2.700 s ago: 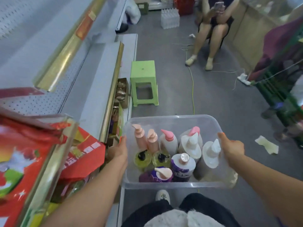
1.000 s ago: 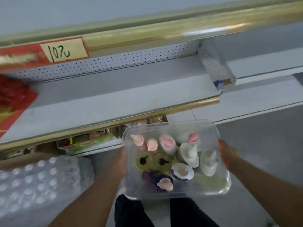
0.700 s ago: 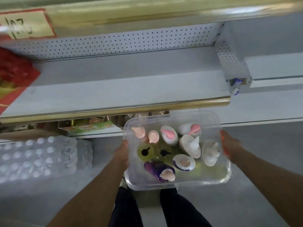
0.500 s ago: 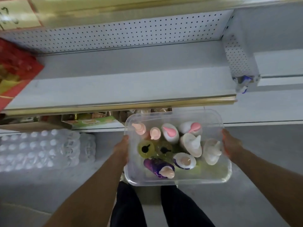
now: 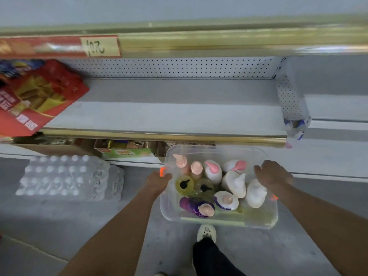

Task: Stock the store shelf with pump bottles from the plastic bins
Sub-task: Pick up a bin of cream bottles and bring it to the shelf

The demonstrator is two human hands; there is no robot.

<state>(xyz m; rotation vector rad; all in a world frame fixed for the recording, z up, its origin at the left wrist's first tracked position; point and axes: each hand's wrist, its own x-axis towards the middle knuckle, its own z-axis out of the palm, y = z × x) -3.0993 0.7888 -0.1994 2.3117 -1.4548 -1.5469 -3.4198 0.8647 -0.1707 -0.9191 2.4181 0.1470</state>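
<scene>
Clear plastic bin (image 5: 258,221) of pump bottles at lower centre of frame, just below the bare shelf (image 5: 159,116). Left hand (image 5: 158,181) gripping the bin's left rim. Right hand (image 5: 272,175) over the bin's right side above a white bottle (image 5: 255,193), fingers loosely curled; hold on anything unclear. Risk: bin supported on one side only, likely to tip and spill bottles.

Two bare forearms reach into view from the bottom edge, with no sleeves, watches or rings showing on the left hand (image 5: 159,181) or the right hand (image 5: 272,174). Below them are a dark black trouser leg (image 5: 211,257) and a white perforated clog-style shoe (image 5: 206,232).
</scene>
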